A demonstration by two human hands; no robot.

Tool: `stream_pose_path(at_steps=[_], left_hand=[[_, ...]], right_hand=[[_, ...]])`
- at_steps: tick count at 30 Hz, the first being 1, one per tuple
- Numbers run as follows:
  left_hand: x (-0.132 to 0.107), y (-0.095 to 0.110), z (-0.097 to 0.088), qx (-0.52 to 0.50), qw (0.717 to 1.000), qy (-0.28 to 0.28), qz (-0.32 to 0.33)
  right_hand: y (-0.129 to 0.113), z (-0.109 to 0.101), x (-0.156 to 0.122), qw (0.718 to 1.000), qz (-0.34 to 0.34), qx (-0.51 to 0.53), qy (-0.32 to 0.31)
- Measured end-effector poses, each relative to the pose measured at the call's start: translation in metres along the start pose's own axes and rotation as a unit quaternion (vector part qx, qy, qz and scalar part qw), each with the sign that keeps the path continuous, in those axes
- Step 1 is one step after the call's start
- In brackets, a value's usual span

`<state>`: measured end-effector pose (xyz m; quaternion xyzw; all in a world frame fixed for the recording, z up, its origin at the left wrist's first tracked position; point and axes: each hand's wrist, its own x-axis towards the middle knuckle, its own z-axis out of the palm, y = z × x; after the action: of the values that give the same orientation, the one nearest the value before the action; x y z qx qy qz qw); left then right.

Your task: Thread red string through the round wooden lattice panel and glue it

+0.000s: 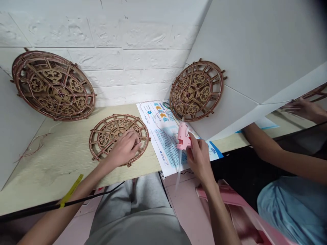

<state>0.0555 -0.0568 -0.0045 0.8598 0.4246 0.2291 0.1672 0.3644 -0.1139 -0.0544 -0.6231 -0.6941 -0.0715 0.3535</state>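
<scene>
Left hand [124, 148] resting on a round, brown, laser-cut wooden wheel [102, 143]; right hand [199, 159] clamped around a pink plastic glue gun [183, 136].

Leftmost, a larger fretwork wooden wheel [53, 85] leans against the white brick wall [143, 58]. The flat wheel lies on the pale wood-grain desk [58, 156], under the left hand's close-set fingers; whether they grip it, I cannot tell. That wheel sits at 9 o'clock from the gun, nearer the left hand. A clear glue stick [179, 170] trails from the gun toward 6 o'clock, over a blue-and-white instruction sheet [158, 143]. Beyond, a third wooden wheel [196, 90] leans on a white board [245, 95]; at far right is a co-worker's bare forearm [270, 151].
</scene>
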Motion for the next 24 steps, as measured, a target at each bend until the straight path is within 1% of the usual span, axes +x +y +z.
stream_pose_path(at_steps=[2,3,5,7,8,11,14,17,19,22,24], left_hand=[[-0.001,-0.002,-0.006,-0.058,0.997,-0.01,-0.045],[-0.002,-0.004,-0.009,-0.092,0.994,-0.015,-0.065],[-0.004,-0.009,-0.014,-0.146,0.985,-0.015,-0.091],[-0.008,-0.015,-0.018,-0.168,0.981,-0.005,-0.099],[-0.011,-0.017,-0.02,-0.17,0.98,-0.001,-0.1],[-0.022,-0.021,-0.025,-0.175,0.979,0.012,-0.104],[-0.033,-0.022,-0.031,-0.197,0.973,0.035,-0.111],[-0.031,-0.027,-0.034,-0.213,0.972,0.043,-0.089],[-0.021,-0.034,-0.035,-0.214,0.975,0.013,-0.058],[-0.002,-0.044,-0.032,-0.236,0.969,-0.066,0.0],[0.005,-0.047,-0.025,-0.256,0.963,-0.087,0.027]], right_hand=[[-0.01,-0.007,-0.002,0.996,0.03,0.081,0.006],[-0.015,-0.011,-0.003,0.99,0.056,0.127,0.007],[-0.028,-0.017,-0.006,0.968,0.13,0.215,0.007],[-0.042,-0.022,-0.01,0.936,0.198,0.292,-0.011],[-0.048,-0.024,-0.012,0.918,0.22,0.328,-0.028],[-0.068,-0.03,-0.019,0.864,0.249,0.427,-0.094],[-0.084,-0.029,-0.028,0.805,0.275,0.504,-0.152],[-0.097,-0.025,-0.035,0.743,0.288,0.571,-0.198],[-0.103,-0.025,-0.039,0.712,0.294,0.6,-0.217],[-0.112,-0.032,-0.044,0.696,0.321,0.6,-0.229],[-0.116,-0.038,-0.049,0.696,0.345,0.588,-0.225]])
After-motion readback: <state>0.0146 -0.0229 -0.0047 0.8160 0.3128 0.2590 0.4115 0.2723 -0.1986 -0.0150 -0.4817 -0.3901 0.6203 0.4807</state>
